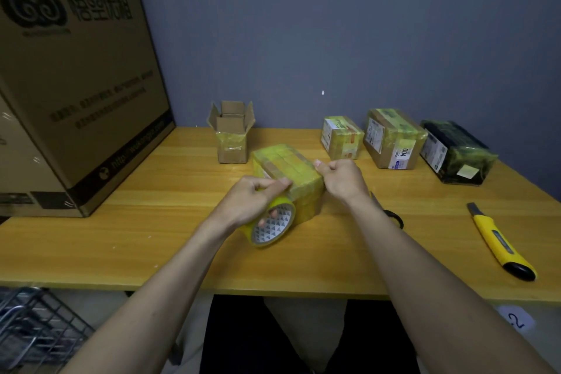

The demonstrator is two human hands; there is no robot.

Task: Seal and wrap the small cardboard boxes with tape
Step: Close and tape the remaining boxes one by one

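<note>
A plain blue-grey wall (334, 24) fills the back of the room, matte and evenly lit, with one small pale fleck on it just above the tabletop's far edge. The tabletop (151, 240) is yellow-toned wood with lengthwise grain, and its far edge meets the wall. At its left end stands a big printed cardboard carton (76, 70), taller than anything near it. Below the near left corner sits a grey wire rack (33, 331). The floor (303, 328) under the near edge looks pale beige. Light is dim and soft.

arms: bare to the elbows, no sleeves showing
wrists: no watch or bands
legs: dark trousers, near edge
</note>
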